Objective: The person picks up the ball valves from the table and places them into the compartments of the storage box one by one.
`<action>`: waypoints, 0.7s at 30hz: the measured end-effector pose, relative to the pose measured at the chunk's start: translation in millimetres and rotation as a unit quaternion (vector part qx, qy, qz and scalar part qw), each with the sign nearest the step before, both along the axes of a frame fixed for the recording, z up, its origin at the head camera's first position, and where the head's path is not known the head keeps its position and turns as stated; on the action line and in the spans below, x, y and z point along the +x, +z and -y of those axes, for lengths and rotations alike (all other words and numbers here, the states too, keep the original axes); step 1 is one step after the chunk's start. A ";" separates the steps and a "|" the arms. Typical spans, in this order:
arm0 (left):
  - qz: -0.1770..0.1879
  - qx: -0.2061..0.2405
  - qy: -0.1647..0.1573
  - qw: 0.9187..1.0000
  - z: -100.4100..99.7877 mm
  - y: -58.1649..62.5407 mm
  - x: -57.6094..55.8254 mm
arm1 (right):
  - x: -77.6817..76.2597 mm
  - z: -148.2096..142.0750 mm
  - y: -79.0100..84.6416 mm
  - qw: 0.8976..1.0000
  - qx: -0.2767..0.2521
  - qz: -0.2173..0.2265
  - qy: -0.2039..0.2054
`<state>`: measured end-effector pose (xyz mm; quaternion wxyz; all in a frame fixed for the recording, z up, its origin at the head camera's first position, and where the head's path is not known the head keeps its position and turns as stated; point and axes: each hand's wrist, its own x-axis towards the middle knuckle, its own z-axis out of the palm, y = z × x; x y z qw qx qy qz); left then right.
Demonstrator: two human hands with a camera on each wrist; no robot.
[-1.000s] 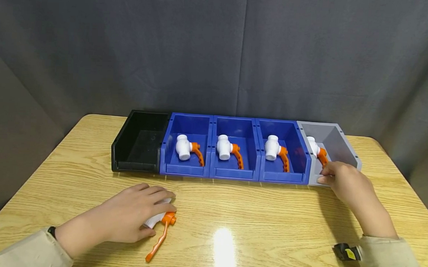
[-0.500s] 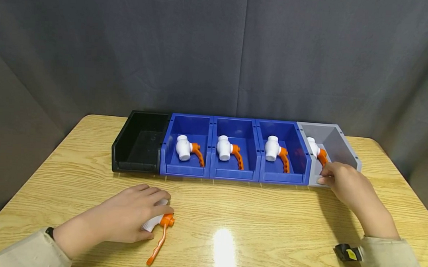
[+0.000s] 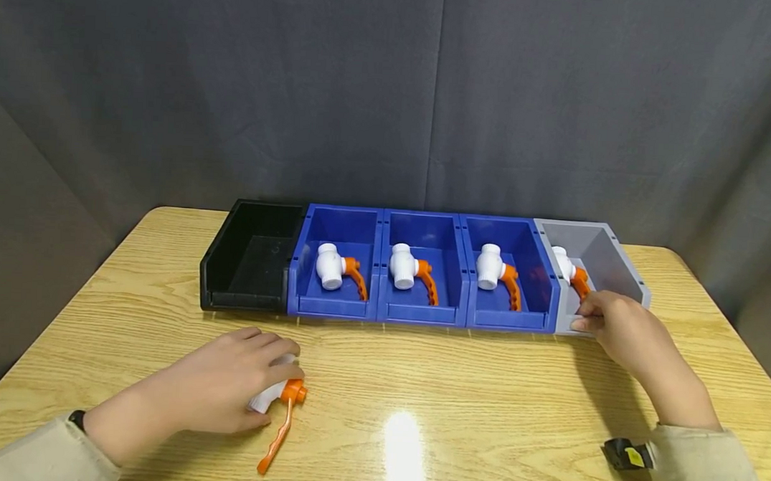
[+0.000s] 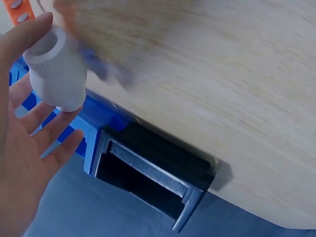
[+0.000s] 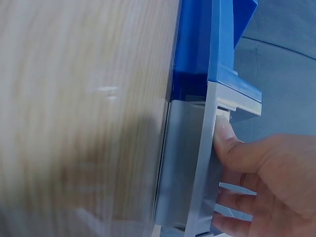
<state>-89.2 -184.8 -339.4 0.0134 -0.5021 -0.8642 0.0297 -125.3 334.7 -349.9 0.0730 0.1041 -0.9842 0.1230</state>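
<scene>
My left hand [image 3: 214, 384] holds a white ball valve [image 3: 267, 397] with an orange lever handle, low over the front left of the table. In the left wrist view the thumb lies along the open top end of this valve [image 4: 58, 74], and the fingers are behind and below it. My right hand [image 3: 627, 333] is at the front of the grey bin [image 3: 623, 269], thumb at the front rim. A second ball valve [image 3: 562, 262] lies inside, its orange handle running down to the fingertips. Whether they pinch the handle is hidden.
A black bin [image 3: 258, 264] stands at the left end of the row. Beside it are a left blue bin [image 3: 334, 308], a middle blue bin [image 3: 421, 314] and a right blue bin [image 3: 508, 319], each with one ball valve. A grey curtain [image 3: 392, 90] hangs behind the wooden table [image 3: 482, 402].
My left hand has shifted slightly left with the ball valve. My right hand stays in place at the grey bin.
</scene>
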 end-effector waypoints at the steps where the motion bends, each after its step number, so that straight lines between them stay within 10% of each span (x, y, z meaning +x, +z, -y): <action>1: -0.001 0.002 0.003 1.000 0.7 1.2 0.1 | -0.1 0.1 0.2 1.000 -0.002 0.003 -0.001; 21: -0.077 0.034 0.020 0.996 20.4 20.8 -15.4 | -0.3 0.1 1.1 0.999 -0.026 0.026 -0.011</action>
